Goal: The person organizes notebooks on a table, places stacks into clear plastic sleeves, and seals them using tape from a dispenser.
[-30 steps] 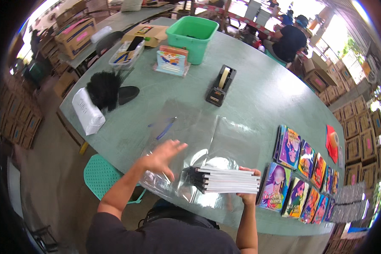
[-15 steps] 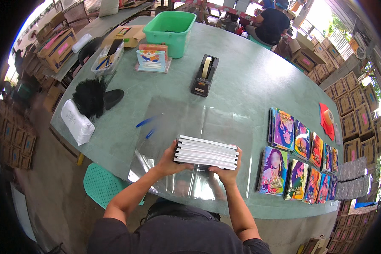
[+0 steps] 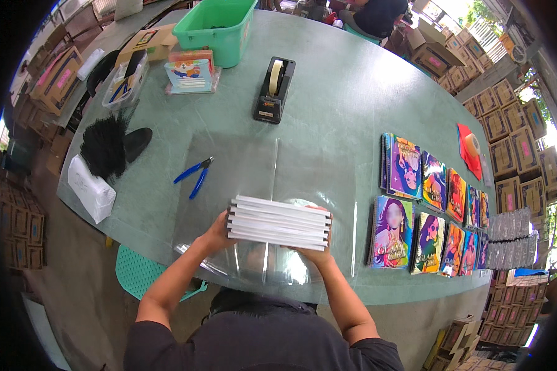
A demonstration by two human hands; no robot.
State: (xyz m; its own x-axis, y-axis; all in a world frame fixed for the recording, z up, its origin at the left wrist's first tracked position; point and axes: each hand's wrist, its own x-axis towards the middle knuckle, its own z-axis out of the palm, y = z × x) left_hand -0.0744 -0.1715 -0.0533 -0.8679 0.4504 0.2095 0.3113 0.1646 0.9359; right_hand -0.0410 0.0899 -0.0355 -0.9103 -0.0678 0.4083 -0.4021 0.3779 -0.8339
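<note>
Between my two hands is a stack of notebooks [image 3: 280,222], seen edge-on: white page edges with dark bits at the corners, covers hidden. My left hand [image 3: 216,234] is closed on its left end and my right hand [image 3: 320,252] on its right end. The stack is over a clear plastic sheet [image 3: 229,161] spread at the near side of the green table; whether it touches the sheet I cannot tell. Blue-handled cutting pliers [image 3: 197,176] lie with handles apart, left of and beyond the stack.
Rows of colourful spiral notebooks [image 3: 392,232] cover the right side. A black tape dispenser [image 3: 273,91] stands farther off. Left are a black brush-like bundle [image 3: 105,145], white package [image 3: 91,188] and tool tub [image 3: 125,80]; a green bin [image 3: 213,46] stands behind. A person [image 3: 377,17] sits across the table.
The whole view has shifted, with tabletop things now higher and farther left. The stack remains in both hands, its edge turned a little differently. The pliers' metal jaws now show clearly.
</note>
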